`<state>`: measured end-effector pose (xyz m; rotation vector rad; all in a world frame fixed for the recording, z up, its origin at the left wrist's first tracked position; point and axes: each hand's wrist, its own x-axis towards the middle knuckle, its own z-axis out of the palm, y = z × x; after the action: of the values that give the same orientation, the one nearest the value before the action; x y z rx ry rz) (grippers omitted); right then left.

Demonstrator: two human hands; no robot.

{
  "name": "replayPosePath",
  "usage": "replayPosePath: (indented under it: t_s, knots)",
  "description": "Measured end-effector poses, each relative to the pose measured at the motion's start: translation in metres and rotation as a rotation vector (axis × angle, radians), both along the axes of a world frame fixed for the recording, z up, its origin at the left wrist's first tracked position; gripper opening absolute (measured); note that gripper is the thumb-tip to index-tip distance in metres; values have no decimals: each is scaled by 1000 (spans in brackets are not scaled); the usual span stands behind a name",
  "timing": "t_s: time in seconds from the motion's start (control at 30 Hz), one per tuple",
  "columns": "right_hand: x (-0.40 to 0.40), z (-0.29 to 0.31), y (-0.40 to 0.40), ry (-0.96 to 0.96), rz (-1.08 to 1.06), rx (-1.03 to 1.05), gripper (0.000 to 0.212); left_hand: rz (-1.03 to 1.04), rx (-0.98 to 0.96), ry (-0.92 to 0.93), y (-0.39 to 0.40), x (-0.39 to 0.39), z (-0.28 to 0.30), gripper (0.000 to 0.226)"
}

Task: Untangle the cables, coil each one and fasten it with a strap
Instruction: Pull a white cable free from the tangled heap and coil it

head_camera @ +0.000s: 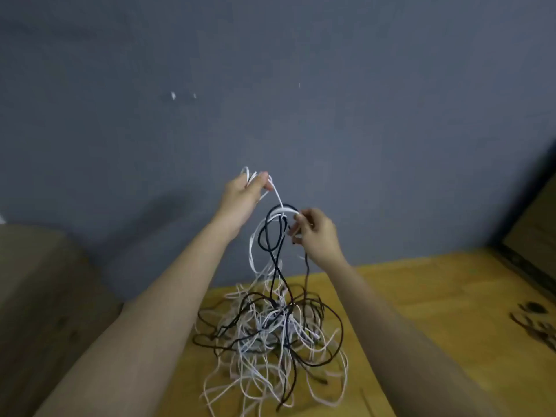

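A tangled heap of white and black cables (270,335) lies on the wooden table (421,296). My left hand (240,197) is raised high above the heap and grips a few loops of a white cable (278,198). That white cable runs down to my right hand (316,233), which pinches it where a black cable (272,236) loops around it. White and black strands hang from both hands down into the heap.
A grey wall (270,85) stands right behind the table. A brown piece of furniture (36,281) sits at the left. Dark small items, blurred, lie at the table's right edge (535,320). A cardboard-coloured surface (538,224) rises at the far right.
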<state>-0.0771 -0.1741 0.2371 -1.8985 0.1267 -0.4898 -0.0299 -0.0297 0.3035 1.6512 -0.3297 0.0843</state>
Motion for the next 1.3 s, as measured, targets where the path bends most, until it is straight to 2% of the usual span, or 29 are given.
replayPosePath:
  t_s: [0.13, 0.2, 0.3, 0.4, 0.47, 0.5, 0.57, 0.63, 0.7, 0.77, 0.83, 0.93, 1.03, 1.1, 1.2, 1.3]
  knots:
    - [26, 109, 24, -260, 87, 156, 16, 72, -112, -202, 4, 20, 100, 31]
    - [35, 135, 30, -294, 103, 193, 18, 138, -85, -246, 11, 26, 137, 30]
    - [43, 173, 42, -191, 158, 292, 19, 210, -26, -288, 21, 39, 175, 24]
    - [47, 248, 57, -375, 220, 434, 14, 234, -38, -423, 29, 39, 232, 26]
    - [50, 269, 60, -489, 212, 490, 14, 285, 55, -555, 37, 35, 264, 29]
    - [53, 263, 60, -477, 166, 442, 17, 304, 109, -601, 40, 34, 270, 29]
    - [56, 236, 58, -332, 132, 263, 22, 322, 222, -605, 45, 39, 258, 28]
    - [56, 228, 61, -252, 195, 256, 25, 328, 241, -543, 50, 43, 237, 27]
    - [56, 249, 65, -365, 223, 367, 24, 334, 128, -505, 54, 46, 235, 25]
    - [56, 261, 66, -494, 221, 460, 22, 356, 93, -531, 58, 42, 245, 32]
    - [57, 238, 57, -472, 157, 316, 20, 342, 121, -556, 62, 40, 241, 33]
    - [51, 171, 35, -270, 175, -57, 24, 318, 190, -465, 68, 40, 198, 33]
    - [36, 119, 14, -312, 146, -275, 13, 293, 130, -330, 73, 41, 149, 35]
    - [21, 89, 5, -428, 70, -304, 7, 315, 98, -265, 75, 47, 123, 35]
    - [-4, 45, -2, -465, -89, -300, 6, 324, 114, -180, 71, 45, 90, 34]
    - [-21, 9, -10, -468, -135, -477, 9, 327, 135, -108, 65, 45, 53, 31]
